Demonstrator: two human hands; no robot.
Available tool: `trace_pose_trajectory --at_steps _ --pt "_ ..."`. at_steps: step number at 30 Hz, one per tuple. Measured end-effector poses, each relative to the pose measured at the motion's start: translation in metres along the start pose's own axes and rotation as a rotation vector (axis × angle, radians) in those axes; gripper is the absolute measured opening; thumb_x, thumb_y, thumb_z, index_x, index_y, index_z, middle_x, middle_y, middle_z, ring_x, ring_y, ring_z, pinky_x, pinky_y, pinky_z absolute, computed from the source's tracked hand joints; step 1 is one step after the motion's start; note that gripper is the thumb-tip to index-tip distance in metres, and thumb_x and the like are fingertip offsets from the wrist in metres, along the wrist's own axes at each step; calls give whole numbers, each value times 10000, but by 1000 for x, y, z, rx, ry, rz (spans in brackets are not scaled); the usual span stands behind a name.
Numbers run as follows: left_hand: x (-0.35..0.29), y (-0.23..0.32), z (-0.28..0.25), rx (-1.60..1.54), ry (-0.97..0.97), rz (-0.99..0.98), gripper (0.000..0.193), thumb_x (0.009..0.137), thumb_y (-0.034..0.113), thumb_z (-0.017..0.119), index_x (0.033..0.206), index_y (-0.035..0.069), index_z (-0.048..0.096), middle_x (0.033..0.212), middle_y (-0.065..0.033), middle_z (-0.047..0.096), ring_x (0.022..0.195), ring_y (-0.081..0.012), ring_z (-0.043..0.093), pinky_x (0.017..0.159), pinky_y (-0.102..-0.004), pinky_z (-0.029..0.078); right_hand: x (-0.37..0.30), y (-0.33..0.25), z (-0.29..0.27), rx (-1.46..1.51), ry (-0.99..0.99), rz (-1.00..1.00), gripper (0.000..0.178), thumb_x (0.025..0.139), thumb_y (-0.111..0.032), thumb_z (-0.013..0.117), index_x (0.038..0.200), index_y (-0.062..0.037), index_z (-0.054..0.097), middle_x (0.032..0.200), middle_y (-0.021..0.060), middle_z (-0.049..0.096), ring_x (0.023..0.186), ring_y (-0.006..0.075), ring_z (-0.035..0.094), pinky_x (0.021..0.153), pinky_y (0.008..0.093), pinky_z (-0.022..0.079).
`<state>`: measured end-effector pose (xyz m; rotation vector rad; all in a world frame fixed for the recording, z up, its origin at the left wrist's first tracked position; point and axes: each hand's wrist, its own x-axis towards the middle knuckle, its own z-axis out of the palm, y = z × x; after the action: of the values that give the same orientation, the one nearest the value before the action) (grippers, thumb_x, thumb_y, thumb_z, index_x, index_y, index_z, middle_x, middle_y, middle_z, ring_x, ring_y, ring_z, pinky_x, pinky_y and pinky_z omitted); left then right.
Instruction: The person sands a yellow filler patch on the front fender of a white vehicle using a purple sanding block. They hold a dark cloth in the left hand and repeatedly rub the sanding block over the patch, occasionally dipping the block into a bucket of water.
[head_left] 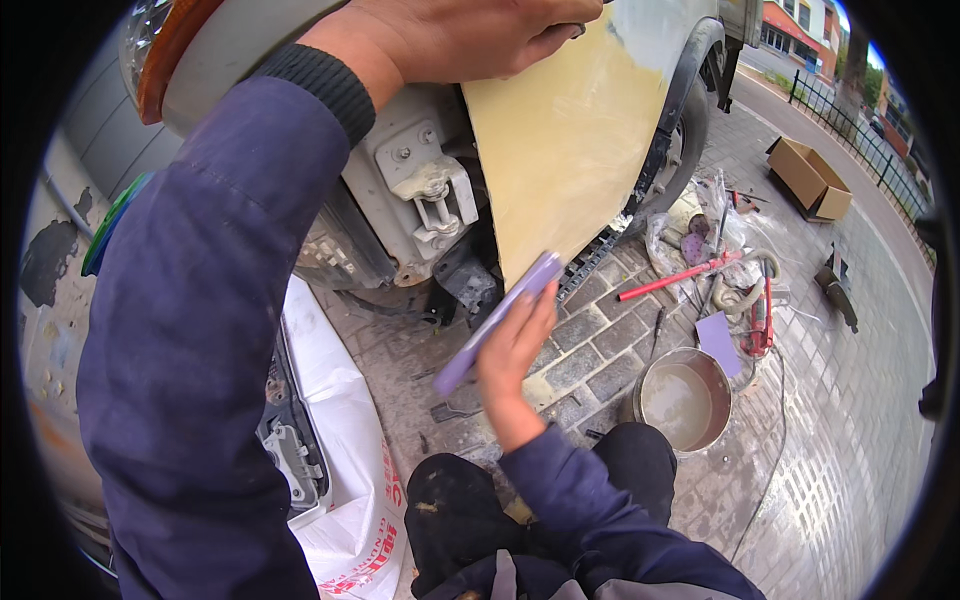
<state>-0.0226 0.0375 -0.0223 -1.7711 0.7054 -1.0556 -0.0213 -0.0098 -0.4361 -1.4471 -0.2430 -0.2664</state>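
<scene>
A vehicle's cream-yellow body panel [560, 150] stands in front of me, its lower corner pointing down. My right hand [517, 335] grips a long purple sanding block [497, 322], held at a slant against the panel's bottom tip. The block's edges look slightly blurred. At the upper edge of the view my left hand [470, 38] rests over the top of the panel. Its fingers look curled, but they are partly cut off, and what they hold cannot be made out. Left of the panel a metal hinge bracket [435, 200] is exposed.
By my right knee stands a bucket [685, 400] of cloudy liquid, beside a purple sheet [718, 343]. Red-handled tools [680, 277] and clear plastic lie beyond. An open cardboard box [808, 180] sits farther right. A white sack [335, 390] lies at left, near a wheel-side lamp [165, 50].
</scene>
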Motion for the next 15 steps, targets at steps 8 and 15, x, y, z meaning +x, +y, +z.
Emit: trace_pose_trajectory --at_steps 8,15 --pt "-6 -1 7 -47 65 -16 117 842 216 761 743 170 717 906 -9 652 973 -228 666 880 -412 522 69 23 7 118 97 87 621 1205 -363 450 1609 107 489 1548 362 526 1440 494 523 1240 513 389" --pt "-10 -3 11 -41 79 -17 128 850 226 743 738 165 732 895 -5 672 963 -225 676 868 -409 527 18 -10 5 79 118 -13 602 1201 -356 477 1588 103 512 1538 335 548 1418 439 557 1220 484 411"
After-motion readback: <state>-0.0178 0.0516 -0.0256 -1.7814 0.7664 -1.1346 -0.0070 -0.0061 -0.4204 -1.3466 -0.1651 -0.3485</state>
